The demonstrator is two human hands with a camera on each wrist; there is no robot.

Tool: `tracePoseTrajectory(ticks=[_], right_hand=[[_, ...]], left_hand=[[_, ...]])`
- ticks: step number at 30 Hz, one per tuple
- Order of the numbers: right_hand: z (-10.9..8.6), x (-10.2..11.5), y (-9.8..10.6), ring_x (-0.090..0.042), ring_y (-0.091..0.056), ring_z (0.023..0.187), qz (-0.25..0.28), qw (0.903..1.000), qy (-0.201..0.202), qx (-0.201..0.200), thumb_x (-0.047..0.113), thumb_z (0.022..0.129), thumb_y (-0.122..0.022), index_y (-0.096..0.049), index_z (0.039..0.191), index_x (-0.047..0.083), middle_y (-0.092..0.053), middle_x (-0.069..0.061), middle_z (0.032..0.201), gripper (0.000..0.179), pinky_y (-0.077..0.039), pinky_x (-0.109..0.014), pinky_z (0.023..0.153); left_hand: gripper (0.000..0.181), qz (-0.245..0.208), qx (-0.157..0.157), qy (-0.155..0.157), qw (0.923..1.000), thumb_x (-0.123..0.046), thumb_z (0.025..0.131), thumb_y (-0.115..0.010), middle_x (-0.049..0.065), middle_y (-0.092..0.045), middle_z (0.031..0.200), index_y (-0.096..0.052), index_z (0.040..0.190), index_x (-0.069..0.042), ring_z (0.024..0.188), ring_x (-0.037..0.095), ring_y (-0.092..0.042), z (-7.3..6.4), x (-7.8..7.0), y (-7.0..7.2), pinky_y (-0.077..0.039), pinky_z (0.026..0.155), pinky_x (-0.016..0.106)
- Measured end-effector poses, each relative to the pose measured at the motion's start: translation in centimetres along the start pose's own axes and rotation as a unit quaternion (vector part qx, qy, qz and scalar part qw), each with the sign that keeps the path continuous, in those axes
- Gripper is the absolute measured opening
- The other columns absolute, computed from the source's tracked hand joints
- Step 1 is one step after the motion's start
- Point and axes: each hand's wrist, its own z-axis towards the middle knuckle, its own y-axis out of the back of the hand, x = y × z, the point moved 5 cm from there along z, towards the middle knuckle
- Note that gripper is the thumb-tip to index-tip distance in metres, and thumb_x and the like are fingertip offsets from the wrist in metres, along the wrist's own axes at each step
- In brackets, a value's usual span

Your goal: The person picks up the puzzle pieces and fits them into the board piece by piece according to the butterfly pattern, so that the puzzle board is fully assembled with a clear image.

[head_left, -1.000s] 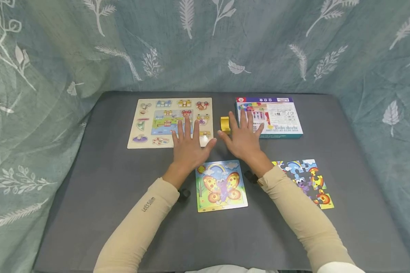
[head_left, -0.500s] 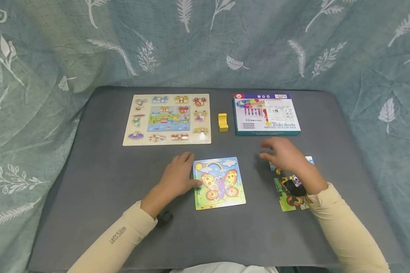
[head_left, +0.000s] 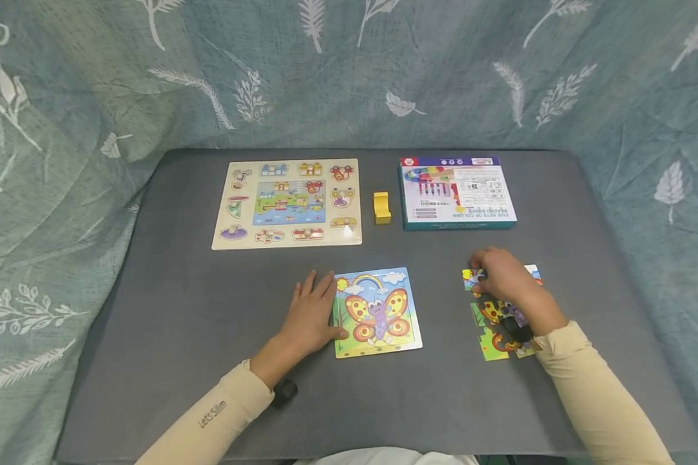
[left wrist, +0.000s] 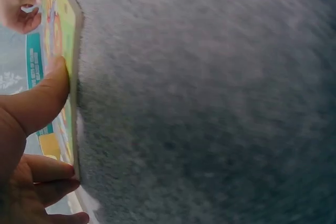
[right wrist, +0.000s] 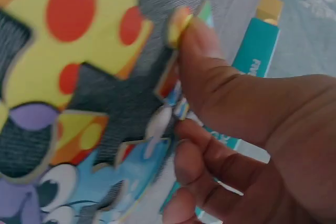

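Observation:
A square butterfly puzzle board [head_left: 378,313] lies in front of the person in the head view. The left hand [head_left: 308,316] rests at its left edge, thumb on the picture and fingers spread along the side. Up close in the left wrist view, the thumb [left wrist: 50,95] presses the board's face. To the right, the right hand [head_left: 503,274] reaches over loose jigsaw pieces [head_left: 491,345] that show a matching butterfly. Its thumb and fingers pinch a small puzzle piece [right wrist: 181,27] with yellow on it, mostly hidden by the thumb in the right wrist view.
A wooden knob puzzle [head_left: 223,223] lies at the back left. A yellow block [head_left: 382,208] stands between it and a flat printed box [head_left: 459,194] at the back right. Behind the grey table [head_left: 209,310] hangs a leaf-patterned curtain [head_left: 349,77].
Both hands have drawn back from the far side of the table. The left came to the butterfly board's edge; the right moved right and down onto the loose pieces and took hold of one.

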Motion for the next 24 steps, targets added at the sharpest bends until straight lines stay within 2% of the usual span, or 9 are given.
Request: tracePoseTrajectory(ticks=[5,10,13,16,20,24], right_hand=[[0.6,-0.3,0.1,-0.027,-0.05,0.079,0.004,0.9999,0.012,-0.008,0.012,0.069,-0.083,-0.06,0.088,0.002,-0.056,-0.012,0.086,0.032,-0.043,-0.044,0.072],[0.8,1.3,0.5,-0.025,-0.054,0.075,0.033,0.9993,0.019,-0.004,0.01,0.078,-0.077,-0.055,0.09,0.004,-0.062,-0.012,0.087,0.025,-0.045,-0.042,0.069],[1.5,3.9,0.6,-0.02,-0.053,0.068,0.066,0.9969,0.04,-0.012,0.013,0.083,-0.073,-0.055,0.089,0.007,-0.062,-0.008,0.081,0.019,-0.044,-0.037,0.062],[2.8,7.6,0.4,-0.015,-0.049,0.063,0.112,0.99,0.084,-0.017,0.016,0.083,-0.075,-0.058,0.084,0.01,-0.059,-0.002,0.073,0.018,-0.04,-0.03,0.057],[4.8,12.5,-1.3,-0.01,-0.052,0.064,0.159,0.9787,0.13,0.011,0.02,0.081,-0.078,-0.06,0.081,0.012,-0.062,0.001,0.072,0.019,-0.043,-0.026,0.058],[6.2,15.8,-3.3,-0.01,-0.055,0.065,0.164,0.9756,0.14,0.044,0.022,0.08,-0.079,-0.062,0.082,0.011,-0.064,0.0,0.074,0.02,-0.045,-0.024,0.059]], left_hand=[[0.098,-0.02,-0.012,-0.002,0.9997,-0.034,0.072,-0.083,0.012,-0.026,0.158,-0.032,0.149,-0.001,0.149,0.038,-0.009,0.1,0.4,0.2,-0.008,0.118,0.059],[0.098,-0.026,-0.013,-0.004,0.9996,-0.035,0.07,-0.085,0.011,-0.028,0.158,-0.035,0.148,-0.002,0.149,0.038,-0.008,-0.1,1.0,0.1,-0.007,0.118,0.06],[0.097,-0.026,-0.014,-0.004,0.9995,-0.035,0.069,-0.085,0.011,-0.028,0.158,-0.036,0.147,-0.003,0.149,0.037,-0.008,-0.3,1.3,-0.1,-0.006,0.117,0.061],[0.097,-0.032,-0.018,-0.006,0.9993,-0.035,0.069,-0.085,0.01,-0.028,0.158,-0.036,0.147,-0.004,0.149,0.037,-0.008,-0.4,1.4,-0.3,-0.005,0.117,0.062],[0.098,-0.036,-0.014,-0.009,0.9992,-0.038,0.071,-0.083,0.008,-0.026,0.159,-0.034,0.149,-0.005,0.149,0.036,-0.006,-0.4,1.3,-0.5,-0.004,0.117,0.062],[0.098,-0.036,-0.006,-0.008,0.9993,-0.04,0.071,-0.081,0.007,-0.024,0.159,-0.033,0.149,-0.006,0.15,0.034,-0.004,-0.3,1.1,-0.4,-0.003,0.117,0.062]])
